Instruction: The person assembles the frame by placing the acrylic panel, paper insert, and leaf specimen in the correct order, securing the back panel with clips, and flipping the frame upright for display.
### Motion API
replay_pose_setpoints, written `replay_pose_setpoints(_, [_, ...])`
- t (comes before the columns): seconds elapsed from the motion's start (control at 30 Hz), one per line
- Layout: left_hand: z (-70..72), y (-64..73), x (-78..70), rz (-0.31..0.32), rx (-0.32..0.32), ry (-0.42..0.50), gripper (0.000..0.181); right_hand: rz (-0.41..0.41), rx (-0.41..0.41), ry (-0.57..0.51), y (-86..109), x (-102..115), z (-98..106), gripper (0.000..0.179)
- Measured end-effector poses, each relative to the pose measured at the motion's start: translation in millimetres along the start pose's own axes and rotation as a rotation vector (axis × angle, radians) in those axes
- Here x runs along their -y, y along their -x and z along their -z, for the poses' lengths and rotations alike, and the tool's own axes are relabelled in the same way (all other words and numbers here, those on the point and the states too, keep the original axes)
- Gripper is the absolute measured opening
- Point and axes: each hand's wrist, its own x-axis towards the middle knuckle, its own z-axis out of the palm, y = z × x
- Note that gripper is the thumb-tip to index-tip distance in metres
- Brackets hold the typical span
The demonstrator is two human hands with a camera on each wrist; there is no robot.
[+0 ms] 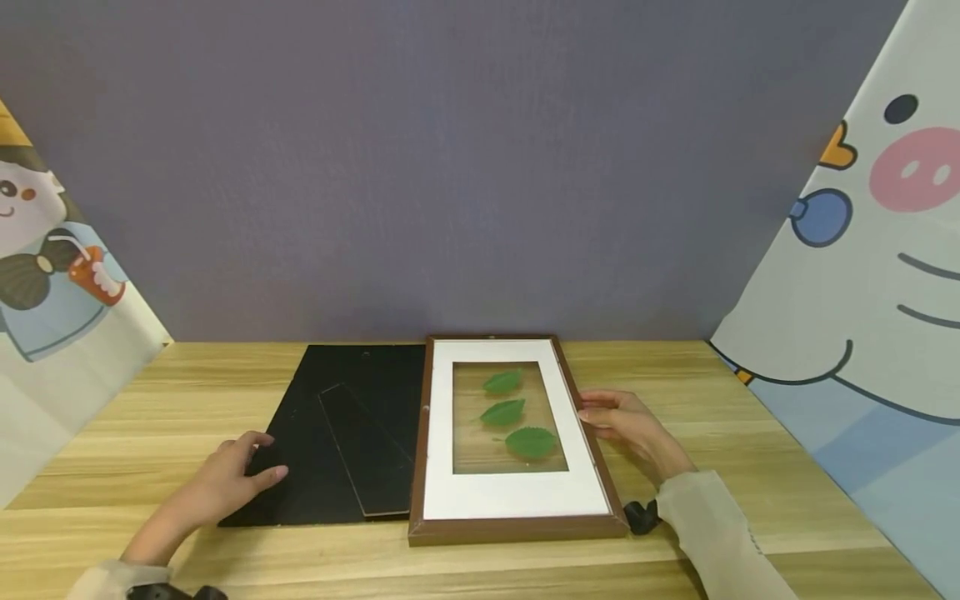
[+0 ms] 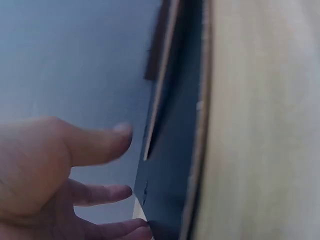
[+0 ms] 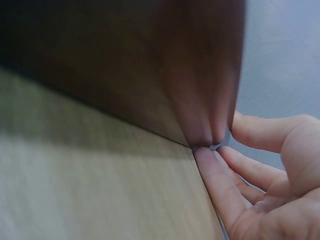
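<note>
A brown picture frame (image 1: pixel 517 528) lies on the table with a white mat (image 1: pixel 517 498) inside it. Three green leaves, among them the largest leaf (image 1: pixel 531 442), sit in the mat's window. My right hand (image 1: pixel 628 423) holds the frame's right side, thumb at the upper edge and fingertips at the lower edge by the tabletop. To the left lies a black backing board (image 1: pixel 300 467) with a flat stand leg (image 1: pixel 363 450) on it. My left hand (image 1: pixel 225 479) is at the board's left edge, fingers spread and loosely bent, gripping nothing.
The wood-grain table (image 1: pixel 315 554) meets a grey back wall (image 1: pixel 450 167). Cartoon-printed panels, a left panel (image 1: pixel 52 333) and a right panel (image 1: pixel 825 317), border the sides. The frame's left side adjoins the black board.
</note>
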Motion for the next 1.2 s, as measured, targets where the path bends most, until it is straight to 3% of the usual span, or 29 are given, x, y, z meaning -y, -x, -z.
replay_pose_setpoints(0.13, [8.1,-2.2,4.0,0.037,0.019,0.115,0.048,0.001,0.010,-0.005,0.8,-0.5,0.6,0.056])
replay_pose_setpoints(0.37, [15.5,-6.6,4.4,0.153,0.021,0.286,0.041,-0.004,0.008,-0.016,1.1,-2.1,0.7,0.057])
replay_pose_setpoints(0.6, [23.1,-16.6,9.8,0.300,0.049,0.525,0.050,0.008,0.012,-0.039,0.8,-2.9,3.4,0.057])
replay_pose_setpoints(0.8, [32.2,-22.0,29.7,0.333,0.152,0.720,0.061,0.018,0.030,-0.048,0.3,-3.9,4.5,0.056])
replay_pose_setpoints(0.9, [36.1,-23.2,41.6,0.334,0.198,0.846,0.063,0.017,0.027,-0.044,-0.5,-4.6,3.8,0.056])
replay_pose_setpoints(0.97, [38.7,-22.2,48.8,0.315,0.231,0.938,0.049,0.016,0.026,-0.038,-0.8,-4.3,3.1,0.056])
replay_pose_setpoints(1.07, [43.2,-20.0,57.4,0.225,0.286,1.053,0.028,0.013,0.029,-0.036,-1.0,-3.5,2.3,0.056])
replay_pose_setpoints(1.2, [49.6,-20.0,62.5,0.092,0.363,1.178,0.037,0.013,0.028,-0.047,-1.9,-3.4,2.1,0.056])
